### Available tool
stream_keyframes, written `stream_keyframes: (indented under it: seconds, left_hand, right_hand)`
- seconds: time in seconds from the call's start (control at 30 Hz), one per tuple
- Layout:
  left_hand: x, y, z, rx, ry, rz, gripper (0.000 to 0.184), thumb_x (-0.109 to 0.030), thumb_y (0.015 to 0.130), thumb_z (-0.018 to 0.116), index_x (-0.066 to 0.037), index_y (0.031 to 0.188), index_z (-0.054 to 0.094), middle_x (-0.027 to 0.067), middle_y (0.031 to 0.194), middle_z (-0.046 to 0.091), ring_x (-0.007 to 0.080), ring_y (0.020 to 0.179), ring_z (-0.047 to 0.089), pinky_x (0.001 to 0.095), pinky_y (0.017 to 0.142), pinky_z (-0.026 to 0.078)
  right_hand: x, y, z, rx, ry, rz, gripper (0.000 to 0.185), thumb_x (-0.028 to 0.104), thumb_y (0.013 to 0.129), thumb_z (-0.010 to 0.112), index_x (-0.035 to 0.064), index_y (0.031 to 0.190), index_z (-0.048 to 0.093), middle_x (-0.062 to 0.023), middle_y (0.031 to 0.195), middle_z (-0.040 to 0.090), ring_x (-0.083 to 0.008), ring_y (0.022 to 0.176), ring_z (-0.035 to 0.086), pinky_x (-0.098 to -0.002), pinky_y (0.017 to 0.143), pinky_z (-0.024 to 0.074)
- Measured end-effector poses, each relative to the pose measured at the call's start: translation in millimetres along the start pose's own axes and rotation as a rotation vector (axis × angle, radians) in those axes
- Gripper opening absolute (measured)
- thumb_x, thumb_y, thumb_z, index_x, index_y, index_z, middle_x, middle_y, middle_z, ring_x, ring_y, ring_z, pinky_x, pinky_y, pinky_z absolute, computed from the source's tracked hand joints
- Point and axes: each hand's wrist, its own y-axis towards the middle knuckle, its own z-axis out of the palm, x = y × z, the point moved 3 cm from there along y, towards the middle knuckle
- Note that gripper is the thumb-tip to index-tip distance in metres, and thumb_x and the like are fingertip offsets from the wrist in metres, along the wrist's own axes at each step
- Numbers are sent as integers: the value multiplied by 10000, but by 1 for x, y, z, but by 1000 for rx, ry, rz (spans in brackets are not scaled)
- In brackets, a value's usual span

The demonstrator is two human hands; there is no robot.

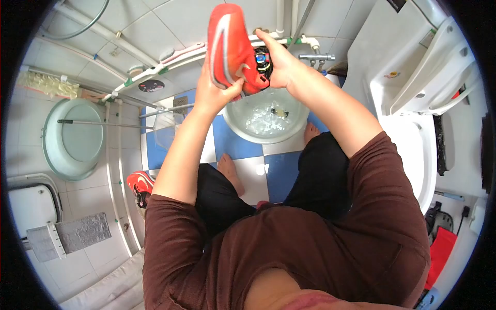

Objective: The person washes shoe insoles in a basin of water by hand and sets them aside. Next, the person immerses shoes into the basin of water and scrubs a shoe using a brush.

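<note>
A red shoe (227, 46) with a pale stripe and a black part at its opening is held up at the top centre. My left hand (219, 93) grips it from the left and below, with the thumb on its side. On the right, my right hand (279, 64) is at the shoe's black opening, thumb pointing up; most of its fingers are hidden behind the shoe. Below both hands stands a pale basin (266, 139) of water, with a small dark and yellowish object in it.
Another red shoe (140, 183) is at the left by my arm. A green basin (77, 139) hangs on the left wall. Pipes and a metal tap (318, 57) run behind the water basin. White sink (413, 150) at the right. My bare feet flank the water basin.
</note>
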Motion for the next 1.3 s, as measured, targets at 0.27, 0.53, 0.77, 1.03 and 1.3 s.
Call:
stream_keyframes:
  seconds: [0.27,0.53,0.77,1.03,1.3]
  left_hand:
    - [-20,-5,18,-164,373,223,976,-220,588,783,15,1352,223,210,1102,524,373,1019,531,439,863,448]
    - [-16,-7,22,-100,422,208,1040,-215,555,781,35,1362,174,222,1066,523,379,989,533,453,841,450]
    - [-23,-6,21,-76,372,164,956,-166,569,762,-1,1347,233,202,1060,532,374,994,535,448,850,449]
    - [19,-6,3,-77,-580,-209,456,-168,820,659,-4,1206,478,76,1133,568,179,1025,550,325,897,439]
    - [6,-10,1,-13,-391,-79,418,-174,800,663,5,1151,522,77,1106,588,171,1028,541,333,902,432]
  right_hand:
    - [-9,-8,8,-104,-266,-138,267,272,893,455,50,946,593,-110,861,638,-218,747,640,-413,595,546]
    - [-16,-2,0,-88,-209,-230,271,272,900,406,77,935,592,-113,894,650,-221,747,650,-402,582,552]
    - [-17,2,-4,-49,-208,-139,371,368,912,393,59,983,587,-123,970,642,-258,826,646,-445,717,545]
    - [17,-5,1,576,302,-17,605,471,951,292,-50,1181,495,-195,1193,554,-335,1106,530,-452,1008,376]
    - [-1,10,2,701,220,90,767,663,838,376,22,1239,505,-164,1269,520,-294,1169,503,-429,1025,362]
